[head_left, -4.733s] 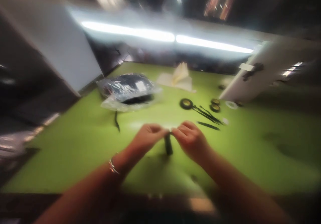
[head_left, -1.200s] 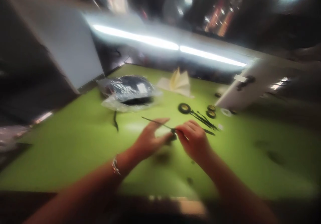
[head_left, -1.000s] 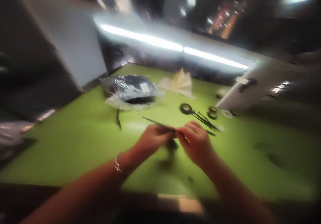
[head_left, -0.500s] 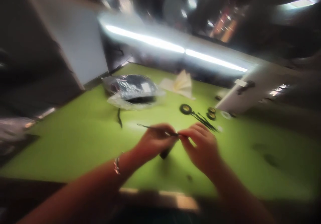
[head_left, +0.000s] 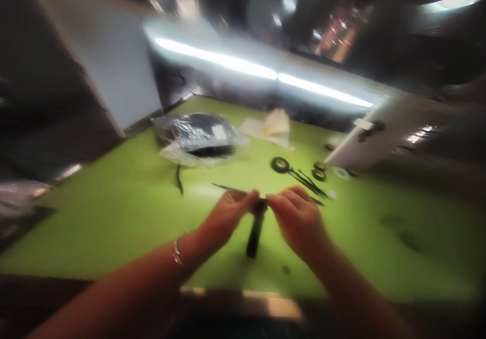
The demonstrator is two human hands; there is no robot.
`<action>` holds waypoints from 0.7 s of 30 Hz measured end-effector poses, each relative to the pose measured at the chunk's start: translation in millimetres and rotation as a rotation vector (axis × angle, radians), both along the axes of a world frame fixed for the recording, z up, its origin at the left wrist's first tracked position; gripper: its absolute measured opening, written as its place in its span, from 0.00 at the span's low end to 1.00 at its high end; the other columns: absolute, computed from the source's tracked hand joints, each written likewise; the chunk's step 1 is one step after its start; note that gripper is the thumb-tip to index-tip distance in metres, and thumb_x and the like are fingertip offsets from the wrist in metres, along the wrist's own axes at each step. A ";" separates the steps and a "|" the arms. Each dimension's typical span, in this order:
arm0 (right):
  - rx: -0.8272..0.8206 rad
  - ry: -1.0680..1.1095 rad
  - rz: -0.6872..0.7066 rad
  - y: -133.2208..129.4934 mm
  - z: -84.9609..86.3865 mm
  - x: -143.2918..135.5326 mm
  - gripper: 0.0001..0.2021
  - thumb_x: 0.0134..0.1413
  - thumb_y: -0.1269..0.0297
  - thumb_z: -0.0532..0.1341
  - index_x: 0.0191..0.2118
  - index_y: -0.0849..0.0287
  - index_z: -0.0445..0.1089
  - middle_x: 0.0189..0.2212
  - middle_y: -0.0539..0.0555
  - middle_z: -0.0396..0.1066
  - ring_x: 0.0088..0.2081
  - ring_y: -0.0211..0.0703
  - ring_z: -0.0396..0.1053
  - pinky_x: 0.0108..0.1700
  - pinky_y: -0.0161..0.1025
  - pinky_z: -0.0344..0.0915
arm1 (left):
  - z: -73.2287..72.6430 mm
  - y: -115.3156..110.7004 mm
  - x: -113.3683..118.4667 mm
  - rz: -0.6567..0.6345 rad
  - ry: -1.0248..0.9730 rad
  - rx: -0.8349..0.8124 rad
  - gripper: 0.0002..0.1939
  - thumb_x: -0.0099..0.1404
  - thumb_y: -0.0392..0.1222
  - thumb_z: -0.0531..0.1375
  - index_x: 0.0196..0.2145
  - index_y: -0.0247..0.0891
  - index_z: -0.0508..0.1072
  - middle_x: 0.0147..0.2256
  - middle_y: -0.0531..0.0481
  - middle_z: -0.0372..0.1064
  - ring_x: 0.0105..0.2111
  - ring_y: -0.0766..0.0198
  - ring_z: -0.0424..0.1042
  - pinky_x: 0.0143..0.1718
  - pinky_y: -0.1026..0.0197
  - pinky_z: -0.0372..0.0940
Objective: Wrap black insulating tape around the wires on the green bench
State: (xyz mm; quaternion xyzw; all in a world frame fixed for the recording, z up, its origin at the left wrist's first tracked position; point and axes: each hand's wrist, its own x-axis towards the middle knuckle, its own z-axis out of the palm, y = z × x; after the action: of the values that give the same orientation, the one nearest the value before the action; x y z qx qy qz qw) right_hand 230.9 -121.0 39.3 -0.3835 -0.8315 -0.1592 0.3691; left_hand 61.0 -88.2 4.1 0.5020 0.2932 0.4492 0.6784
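Observation:
My left hand (head_left: 230, 215) is closed in a pinch, thumb against fingers, on a dark strap-like piece. A thin dark end (head_left: 224, 186) of something sticks out past its fingers to the left. Between the two hands a flat black strip (head_left: 255, 232) hangs down towards me, its lower end squared off. My right hand (head_left: 298, 217) pinches the top of this piece, close to the left fingertips. A short dark tip (head_left: 317, 201) shows beyond the right knuckles; whether it belongs to the held piece I cannot tell. Blur hides the finer detail at the fingertips.
Beyond my right hand lie a black roll with a yellow core (head_left: 280, 164), several thin black cords (head_left: 309, 183), two smaller rolls (head_left: 319, 171) and a white ring (head_left: 341, 173). A clear plastic bag (head_left: 203, 139) with dark contents and crumpled paper (head_left: 271, 127) lie further back on the green table (head_left: 125, 217).
The black piece has swung down and now hangs longer between my hands. My left fingers have shifted slightly left, and the thin end at the left points a little differently.

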 end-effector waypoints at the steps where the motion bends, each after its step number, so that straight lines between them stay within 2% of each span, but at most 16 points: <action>1: 0.000 -0.016 -0.003 0.2 -0.8 -0.1 0.09 0.57 0.77 0.58 0.41 0.59 0.71 0.27 0.53 0.71 0.33 0.42 0.64 0.38 0.41 0.65 | -0.9 0.5 -0.3 0.005 0.008 -0.016 0.18 0.62 0.51 0.60 0.27 0.31 0.77 0.26 0.46 0.73 0.30 0.63 0.69 0.37 0.59 0.64; 5: 0.003 -0.025 0.006 1.7 -3.5 -0.2 0.09 0.57 0.77 0.58 0.42 0.59 0.71 0.27 0.53 0.71 0.34 0.42 0.64 0.39 0.41 0.65 | -2.5 2.1 -1.5 -0.017 0.023 -0.034 0.18 0.61 0.50 0.61 0.24 0.31 0.74 0.23 0.48 0.69 0.26 0.66 0.65 0.32 0.61 0.61; 11: 0.020 -0.021 0.016 2.2 -5.2 -0.6 0.08 0.56 0.77 0.59 0.40 0.61 0.72 0.26 0.53 0.71 0.33 0.42 0.63 0.38 0.40 0.65 | -0.6 2.7 -2.2 -0.047 -0.005 -0.085 0.18 0.62 0.51 0.60 0.24 0.31 0.72 0.23 0.48 0.67 0.26 0.65 0.65 0.31 0.60 0.60; 14: 0.028 -0.043 -0.013 1.7 -7.1 -0.6 0.08 0.56 0.77 0.59 0.41 0.62 0.72 0.26 0.53 0.71 0.33 0.42 0.63 0.38 0.41 0.65 | 0.0 3.3 -1.8 -0.086 0.041 -0.046 0.21 0.63 0.53 0.59 0.22 0.32 0.71 0.22 0.49 0.66 0.25 0.66 0.64 0.30 0.61 0.60; 17: 0.031 -0.074 -0.024 1.7 -9.8 -0.7 0.08 0.56 0.76 0.60 0.41 0.63 0.73 0.27 0.54 0.71 0.34 0.43 0.63 0.39 0.42 0.64 | -1.6 4.4 -1.7 -0.036 0.079 0.001 0.20 0.61 0.51 0.61 0.20 0.32 0.70 0.20 0.50 0.65 0.23 0.68 0.63 0.29 0.63 0.59; 21: -0.007 -0.038 -0.003 3.8 -11.7 -0.9 0.07 0.57 0.75 0.59 0.40 0.62 0.74 0.25 0.53 0.70 0.32 0.42 0.63 0.38 0.41 0.64 | -4.1 5.7 -2.5 -0.011 0.113 -0.029 0.18 0.59 0.51 0.63 0.22 0.32 0.72 0.21 0.49 0.68 0.22 0.68 0.63 0.27 0.64 0.58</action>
State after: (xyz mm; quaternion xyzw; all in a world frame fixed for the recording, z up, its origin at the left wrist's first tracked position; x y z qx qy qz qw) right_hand 230.0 -117.2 27.6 -0.3829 -0.8383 -0.1638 0.3518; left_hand 58.5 -82.5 0.0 0.5182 0.3347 0.4123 0.6704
